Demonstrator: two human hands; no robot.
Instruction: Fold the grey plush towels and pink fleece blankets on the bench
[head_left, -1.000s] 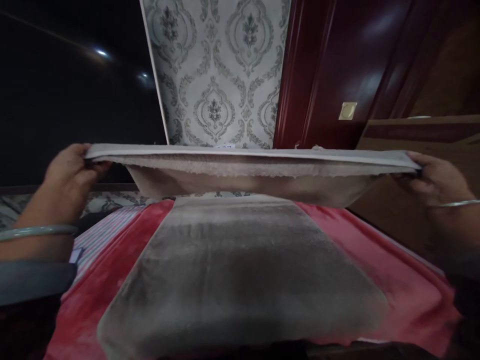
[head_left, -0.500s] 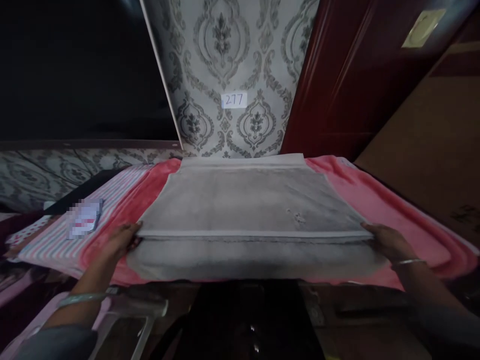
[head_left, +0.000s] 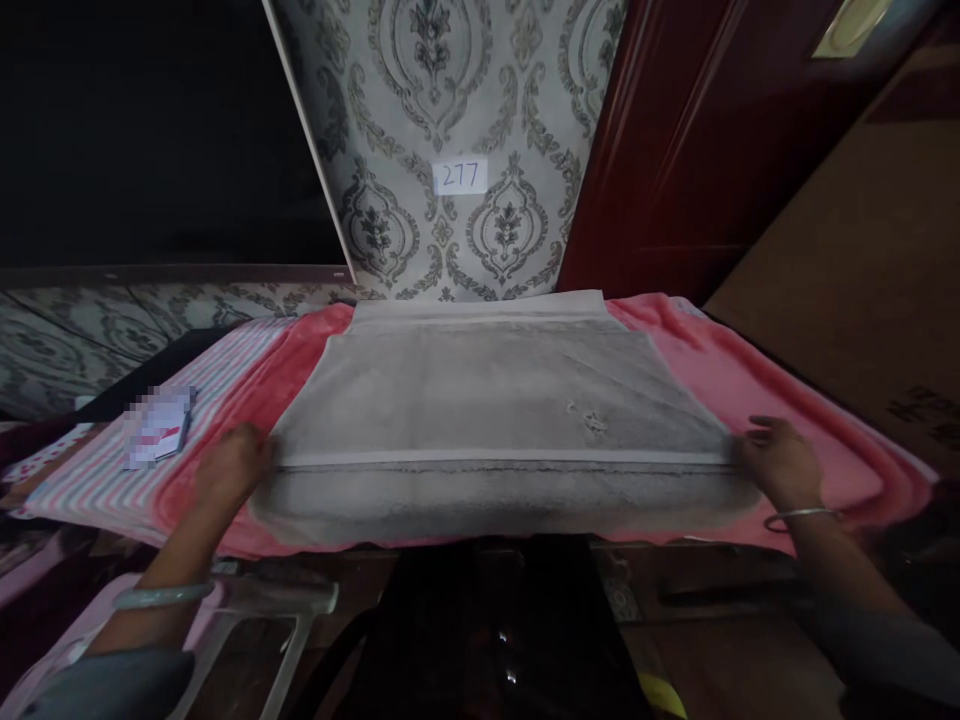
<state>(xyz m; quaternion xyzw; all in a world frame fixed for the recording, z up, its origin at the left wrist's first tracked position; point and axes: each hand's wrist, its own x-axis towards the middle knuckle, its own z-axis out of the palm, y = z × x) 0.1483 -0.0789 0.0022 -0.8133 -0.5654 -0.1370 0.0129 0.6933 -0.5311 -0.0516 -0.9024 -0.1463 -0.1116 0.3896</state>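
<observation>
1. On the red blanket point(head_left: 817, 450), in front of the wall, lies the grey towel point(head_left: 465, 390), spread wide and doubled over, with a pale band point(head_left: 480, 306) at its far end.
2. The fold looks largely made: the upper layer lies nearly flat, and its white hem point(head_left: 495, 458) runs almost straight from side to side.
3. What seems left is tidying. A strip point(head_left: 495, 505) of the lower layer shows on the near side of the hem, so the edges do not meet, and faint creases slant across the upper layer's right part, beyond a small raised mark point(head_left: 594, 420).
4. The left hand point(head_left: 234, 465) is at the hem's left end, fingers curled in; whether its grip pinches the cloth, I cannot tell.
5. The right hand point(head_left: 780, 462) is at the hem's right end, one finger stretched out and the others bent; whether its grip has cloth in it is also unclear.
6. The towel therefore lies between the two grips, its hem spanning from one to the other.
</observation>
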